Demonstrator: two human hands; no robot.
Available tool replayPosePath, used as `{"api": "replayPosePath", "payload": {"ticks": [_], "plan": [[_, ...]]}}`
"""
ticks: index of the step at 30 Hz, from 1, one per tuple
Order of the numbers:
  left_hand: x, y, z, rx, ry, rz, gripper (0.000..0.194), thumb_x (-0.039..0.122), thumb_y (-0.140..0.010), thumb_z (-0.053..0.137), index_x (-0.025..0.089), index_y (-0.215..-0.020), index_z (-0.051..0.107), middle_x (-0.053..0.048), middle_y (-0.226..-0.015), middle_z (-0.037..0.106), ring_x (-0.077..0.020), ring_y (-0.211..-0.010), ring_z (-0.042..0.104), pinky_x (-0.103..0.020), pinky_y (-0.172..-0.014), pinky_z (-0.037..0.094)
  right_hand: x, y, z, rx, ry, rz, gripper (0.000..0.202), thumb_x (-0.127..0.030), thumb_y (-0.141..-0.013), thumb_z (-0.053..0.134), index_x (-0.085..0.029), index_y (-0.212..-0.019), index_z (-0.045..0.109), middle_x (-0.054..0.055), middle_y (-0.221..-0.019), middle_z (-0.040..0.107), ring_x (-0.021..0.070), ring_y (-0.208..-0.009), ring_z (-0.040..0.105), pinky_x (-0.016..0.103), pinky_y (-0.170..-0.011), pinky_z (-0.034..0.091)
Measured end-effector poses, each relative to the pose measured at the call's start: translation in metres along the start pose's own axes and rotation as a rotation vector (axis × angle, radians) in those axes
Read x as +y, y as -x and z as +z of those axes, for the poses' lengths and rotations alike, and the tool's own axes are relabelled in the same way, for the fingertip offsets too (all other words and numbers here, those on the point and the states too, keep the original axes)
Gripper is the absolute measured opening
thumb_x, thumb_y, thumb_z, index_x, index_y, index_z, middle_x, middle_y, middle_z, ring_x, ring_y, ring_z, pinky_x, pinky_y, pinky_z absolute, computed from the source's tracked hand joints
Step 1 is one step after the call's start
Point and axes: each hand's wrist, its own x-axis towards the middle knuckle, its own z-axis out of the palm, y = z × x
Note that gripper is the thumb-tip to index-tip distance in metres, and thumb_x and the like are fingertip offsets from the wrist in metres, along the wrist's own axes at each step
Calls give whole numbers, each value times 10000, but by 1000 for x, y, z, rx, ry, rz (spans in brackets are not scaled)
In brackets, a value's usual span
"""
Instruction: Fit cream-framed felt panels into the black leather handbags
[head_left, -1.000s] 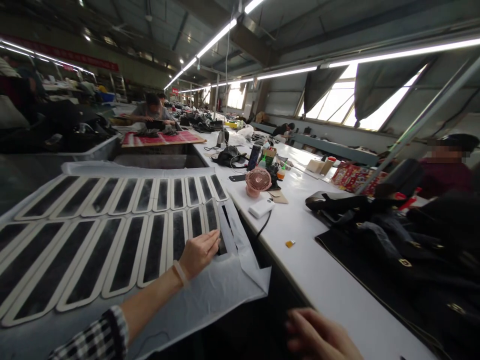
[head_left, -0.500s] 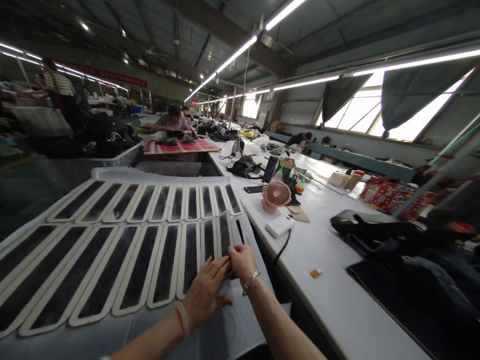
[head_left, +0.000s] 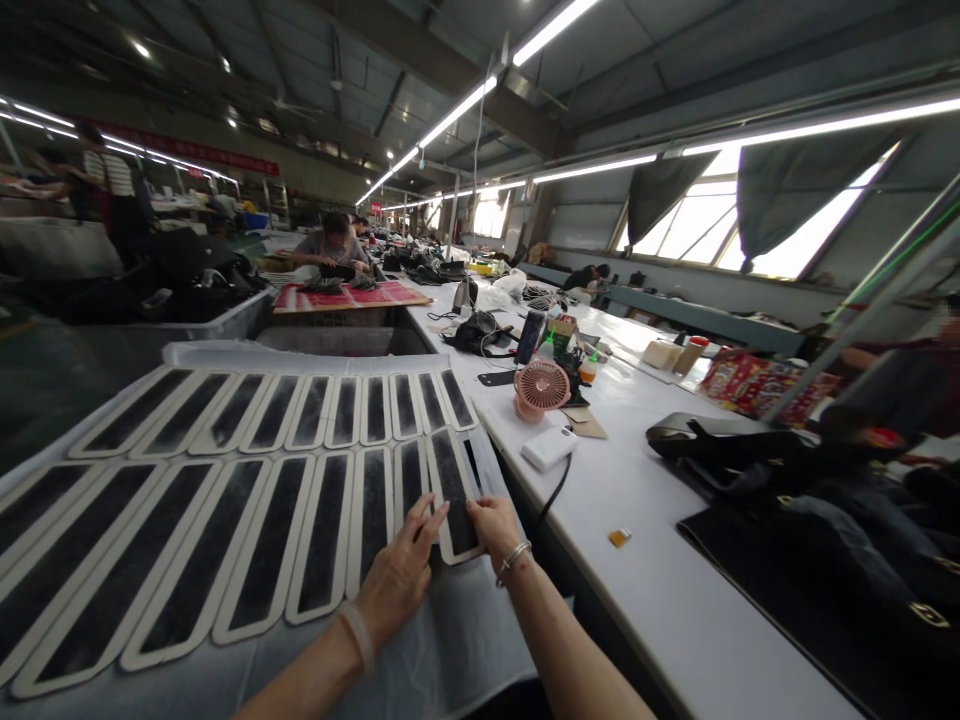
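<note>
Clearly legible writing: none; a red banner (head_left: 187, 152) in the upper left of the frame carries marks too small to read, and print on the red box (head_left: 742, 380) at right is blurred.
Strip: the last strip (head_left: 454, 490) in the lower row, dark with a pale border, lies just left of centre, its near end slightly lifted and skewed against its neighbours.
Left hand: the left hand (head_left: 397, 570) lies palm down, fingers spread flat, fingertips on the bottom end of the next strip and touching the left edge of the last strip; it grasps nothing.
Right hand: the right hand (head_left: 495, 525), with a bracelet at the wrist, has its fingers curled onto the near right corner of the strip, pinching or pressing its edge; which of the two cannot be told.
Rows: two rows of strips (head_left: 225, 470) fan out across the left half of the frame on a white sheet (head_left: 465, 640).
Table: a white table (head_left: 660, 560) runs from lower right toward centre.
On the table: a pink fan (head_left: 541, 388), a white power bank (head_left: 549, 447) with a black cable, a small yellow tag (head_left: 619, 537), and black bags (head_left: 810, 490) at right.
Other people: a seated person (head_left: 330, 245) works at a red mat in the upper left; another stands further left.
</note>
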Motion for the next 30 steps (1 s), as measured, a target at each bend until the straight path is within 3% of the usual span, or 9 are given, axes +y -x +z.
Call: {"api": "replayPosePath", "payload": {"ticks": [4,7,9,14,19,22,25,28,30], "plan": [[1,1,-5,-182,-97,-26,721,-63,-692,369,116,-1389,414,-124,-1424,460,-211,-1338,402,-369,-1139,339,0,-6,-47,64,78,10,263,-338,-929,616,-126,-773,607,-23,-722,599,115,-604,577,242,-569,499],[6,-2,-7,-210,-92,-54,596,62,-772,444,98,-1366,455,-145,-1416,470,-232,-1318,426,-366,-1115,364,0,-1,-79,82,94,-35,285,-303,-936,607,-129,-712,580,-43,-643,561,98,-542,540,228,-539,473],[9,-8,-6,-231,-80,-76,571,214,-800,527,98,-1357,471,-162,-1413,468,-265,-1306,433,-388,-1091,386,1,8,-89,85,88,-102,284,-280,-937,603,-132,-697,568,-56,-611,527,95,-529,523,223,-532,455],[10,-21,-4,-267,-32,-122,586,357,-721,645,102,-1244,579,-192,-1358,495,-355,-1260,438,-484,-1032,402,2,35,-65,161,93,-225,348,-313,-936,594,-148,-642,509,-76,-558,433,92,-497,464,215,-502,401],[2,-27,-7,-271,87,-166,424,173,-739,586,115,-1157,625,-182,-1264,560,-319,-1211,487,-427,-1047,367,-16,54,-11,90,94,-352,405,-324,-895,637,-167,-568,457,-82,-520,402,96,-488,433,224,-516,376],[-4,-30,-8,-266,216,-239,347,119,-751,586,131,-1093,641,-175,-1208,593,-312,-1147,539,-445,-998,401,-30,59,6,63,53,-432,420,-326,-856,675,-178,-541,441,-83,-505,396,102,-494,403,240,-553,369],[-11,-32,-7,-252,406,-313,234,141,-760,652,144,-993,648,-118,-1150,626,-274,-1115,557,-472,-1014,382,-42,60,-5,107,-84,-433,443,-430,-860,636,-187,-553,430,-84,-498,356,104,-481,374,244,-535,344],[-14,-35,-10,-188,655,-416,225,245,-753,715,137,-933,635,-93,-1075,647,-266,-1098,563,-506,-1051,338,-53,70,-38,135,-279,-408,443,-578,-848,559,-196,-640,471,-58,-553,415,122,-527,423,255,-532,361],[-7,-38,-20,-134,867,-490,309,388,-769,703,142,-936,621,-104,-1025,658,-278,-1081,581,-488,-1032,372,-58,88,-63,73,-386,-393,449,-625,-785,607,-190,-709,525,-32,-614,500,137,-576,472,261,-549,393]]}}
